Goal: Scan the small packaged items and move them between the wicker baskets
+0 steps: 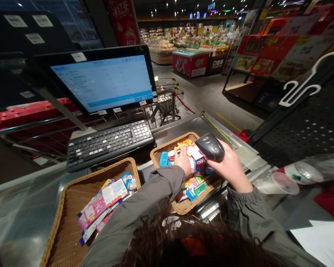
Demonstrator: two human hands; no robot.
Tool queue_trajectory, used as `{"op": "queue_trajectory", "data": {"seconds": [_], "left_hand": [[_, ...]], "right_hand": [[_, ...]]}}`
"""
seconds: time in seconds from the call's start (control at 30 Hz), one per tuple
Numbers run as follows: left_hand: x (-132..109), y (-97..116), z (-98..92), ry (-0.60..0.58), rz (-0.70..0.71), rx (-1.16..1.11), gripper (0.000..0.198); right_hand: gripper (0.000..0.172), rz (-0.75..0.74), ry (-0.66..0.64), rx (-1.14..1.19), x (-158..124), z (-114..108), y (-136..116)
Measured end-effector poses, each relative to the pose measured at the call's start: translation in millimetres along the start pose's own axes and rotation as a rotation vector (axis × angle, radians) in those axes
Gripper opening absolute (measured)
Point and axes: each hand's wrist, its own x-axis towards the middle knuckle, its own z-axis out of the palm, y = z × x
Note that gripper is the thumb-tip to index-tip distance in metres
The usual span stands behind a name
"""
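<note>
And here's the right hand (233,168), wrapped round a black scanner (210,147), its head tipped over the right-hand basket (180,210) on the metal counter (178,127)! The left hand (184,164) is in there too, down on the packets in the middle of the basket, fingers a little apart; whether it grips one, I cannot tell. Bright snack packets (196,182) fill that basket, heaped from its far edge to its near edge, with a blue box (163,158) tucked by the left corner and a white label (195,152) just beside the scanner. Over to the second basket (57,233), at the counter's left: long pink packets (96,210) lie slantwise along its right side, the left sleeve (144,200) crossing its near right part. Beyond the baskets, a keyboard (110,144) sits by the counter's far edge, the lit screen (102,85) tilted above it. Out past that far edge, a shopping cart (167,100); off the right edge, a clear plastic cup (284,183) on its side
</note>
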Motion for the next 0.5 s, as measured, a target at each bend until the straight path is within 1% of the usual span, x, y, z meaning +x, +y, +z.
{"op": "queue_trajectory", "data": {"seconds": [0.13, 0.23, 0.3, 0.4, 0.5], "left_hand": [[2, 8, 4.0, -0.010, -0.045, -0.028, 0.085], [5, 7, 2.5, -0.025, -0.082, -0.035, 0.082], [7, 0, -1.4, -0.058, -0.100, -0.027, 0.083], [8, -18, -9.5, -0.108, -0.108, -0.015, 0.089], [8, -35, -16.3, -0.134, -0.094, 0.010, 0.090]], "right_hand": [[0.063, -0.013, -0.004, 0.017, 2, 3, -1], [0.062, -0.021, -0.008, 0.016, 4, 4, 0], [0.062, -0.021, -0.002, 0.006, 4, 2, 1], [0.061, -0.011, 0.006, -0.012, 4, 0, 5], [0.061, 0.002, 0.010, -0.014, 3, 0, 7]]}}
